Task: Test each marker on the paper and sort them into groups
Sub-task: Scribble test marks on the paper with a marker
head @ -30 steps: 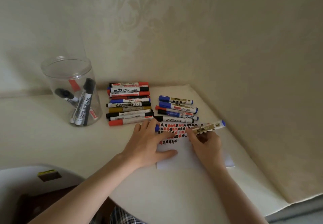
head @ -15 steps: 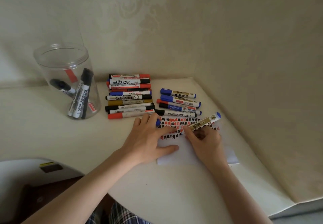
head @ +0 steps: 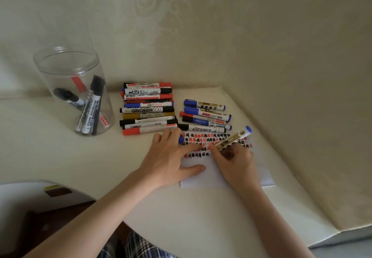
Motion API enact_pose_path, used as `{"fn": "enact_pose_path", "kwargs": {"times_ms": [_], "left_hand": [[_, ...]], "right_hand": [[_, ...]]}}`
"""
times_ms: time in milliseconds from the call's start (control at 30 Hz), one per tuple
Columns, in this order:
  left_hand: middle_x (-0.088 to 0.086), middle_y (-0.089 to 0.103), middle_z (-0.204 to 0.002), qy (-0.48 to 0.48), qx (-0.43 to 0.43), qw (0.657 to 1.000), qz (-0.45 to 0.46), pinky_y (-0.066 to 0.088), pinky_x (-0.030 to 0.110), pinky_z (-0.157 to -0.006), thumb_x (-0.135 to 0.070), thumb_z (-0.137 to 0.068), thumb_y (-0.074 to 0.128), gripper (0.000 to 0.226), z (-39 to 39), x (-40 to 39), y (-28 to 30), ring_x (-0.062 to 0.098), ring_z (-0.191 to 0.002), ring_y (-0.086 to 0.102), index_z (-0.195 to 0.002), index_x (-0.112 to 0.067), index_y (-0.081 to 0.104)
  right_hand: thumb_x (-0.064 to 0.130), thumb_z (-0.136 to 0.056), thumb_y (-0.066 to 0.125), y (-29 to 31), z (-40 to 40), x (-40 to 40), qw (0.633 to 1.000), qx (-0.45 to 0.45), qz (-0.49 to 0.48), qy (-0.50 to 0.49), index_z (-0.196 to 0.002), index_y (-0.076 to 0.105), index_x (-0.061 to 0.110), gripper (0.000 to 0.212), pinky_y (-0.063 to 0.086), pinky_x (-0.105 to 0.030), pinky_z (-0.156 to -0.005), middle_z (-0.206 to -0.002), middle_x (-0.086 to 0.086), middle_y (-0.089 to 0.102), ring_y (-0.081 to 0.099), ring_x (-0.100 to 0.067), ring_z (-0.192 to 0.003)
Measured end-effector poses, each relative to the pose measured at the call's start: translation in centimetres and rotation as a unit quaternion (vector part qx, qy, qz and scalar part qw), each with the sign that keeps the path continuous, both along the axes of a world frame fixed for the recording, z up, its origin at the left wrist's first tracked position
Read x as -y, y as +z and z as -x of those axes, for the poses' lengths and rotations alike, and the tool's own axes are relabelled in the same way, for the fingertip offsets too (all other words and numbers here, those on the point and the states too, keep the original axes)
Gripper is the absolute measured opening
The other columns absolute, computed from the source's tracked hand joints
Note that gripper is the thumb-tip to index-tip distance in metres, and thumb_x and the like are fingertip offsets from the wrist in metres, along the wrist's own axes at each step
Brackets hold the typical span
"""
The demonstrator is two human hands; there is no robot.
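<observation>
My right hand (head: 235,161) grips a blue marker (head: 233,139) with a gold label, its tip down on the white paper (head: 201,179), among rows of black and red marks. My left hand (head: 169,157) lies flat on the paper's left edge, with a blue cap (head: 181,138) tucked between its fingers. A big pile of markers (head: 148,108) lies behind my left hand. A smaller group of markers (head: 205,114) lies to its right, just behind the paper.
A clear plastic jar (head: 73,90) at the back left holds a few markers. The table sits in a corner: wall behind and on the right. A chair edge (head: 40,193) shows at the lower left.
The marker in my right hand has shifted slightly left across the paper. My left hand stays pressed on the sheet. The camera has dipped a little.
</observation>
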State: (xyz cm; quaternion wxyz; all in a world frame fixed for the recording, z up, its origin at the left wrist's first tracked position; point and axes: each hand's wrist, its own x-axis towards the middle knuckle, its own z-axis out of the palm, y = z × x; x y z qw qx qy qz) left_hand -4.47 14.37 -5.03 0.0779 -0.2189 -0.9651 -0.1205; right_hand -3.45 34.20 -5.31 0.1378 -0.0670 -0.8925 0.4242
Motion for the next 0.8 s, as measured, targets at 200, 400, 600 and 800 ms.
{"fn": "enact_pose_path", "kwargs": {"times_ms": [200,400,600,800], "left_hand": [[-0.003,0.040,-0.119,-0.001,-0.002,1.000,-0.002,0.029,0.032,-0.084,-0.087,-0.074,0.023,0.073,-0.1,0.0,0.1,0.018,-0.109,0.034,-0.131,-0.050,0.051],[-0.002,0.041,-0.118,-0.007,-0.010,1.000,-0.004,0.030,0.034,-0.085,-0.087,-0.074,0.022,0.074,0.0,0.0,-0.1,0.018,-0.108,0.035,-0.131,-0.050,0.051],[-0.002,0.043,-0.115,-0.018,-0.025,0.999,-0.007,0.030,0.033,-0.083,-0.086,-0.076,0.025,0.071,0.2,0.1,-0.4,0.018,-0.106,0.036,-0.130,-0.049,0.052],[-0.003,0.036,-0.120,-0.027,-0.015,0.999,-0.010,0.033,0.032,-0.091,-0.078,-0.083,0.037,0.067,0.0,0.2,-0.3,0.017,-0.110,0.033,-0.141,-0.043,0.036]], "right_hand": [[0.045,-0.081,0.073,0.2,-0.1,-0.1,1.000,0.004,0.006,0.004,-0.076,0.068,0.027,0.019,0.046,-0.011,-0.053,-0.071,0.018,0.067,0.062,0.005,-0.067],[0.041,-0.081,0.074,0.3,-0.2,0.1,1.000,-0.005,0.007,-0.001,-0.074,0.067,0.027,0.017,0.048,-0.018,-0.055,-0.067,0.018,0.065,0.062,0.002,-0.067],[0.041,-0.082,0.073,0.5,-0.1,0.3,1.000,0.010,0.007,-0.020,-0.075,0.069,0.017,0.025,0.042,-0.016,-0.050,-0.067,0.008,0.066,0.058,-0.007,-0.058],[0.037,-0.084,0.073,1.4,-0.5,0.6,0.999,0.026,0.038,-0.019,-0.079,0.069,0.016,0.022,0.040,-0.013,-0.046,-0.068,0.007,0.066,0.058,-0.004,-0.056]]}}
